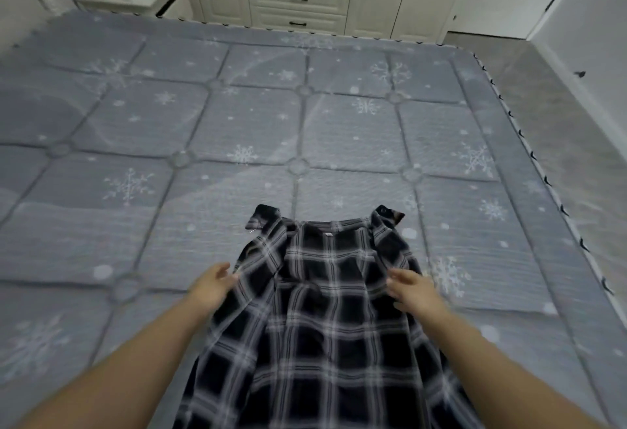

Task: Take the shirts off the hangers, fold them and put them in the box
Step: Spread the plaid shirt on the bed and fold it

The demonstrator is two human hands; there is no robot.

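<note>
While the left hand (pixel 212 288) rests at the left edge of the plaid shirt (pixel 319 327), its fingers (pixel 224 271) are loosely spread and touch the cloth; whether they pinch it I cannot tell, for the picture is blurred. Between the two sets of fingers the shirt lies flat on the mattress (pixel 169 116), collar beyond the fingertips. The right hand (pixel 412 291) lies on the right edge, fingers (pixel 397 276) slightly apart, grasp unclear.
</note>
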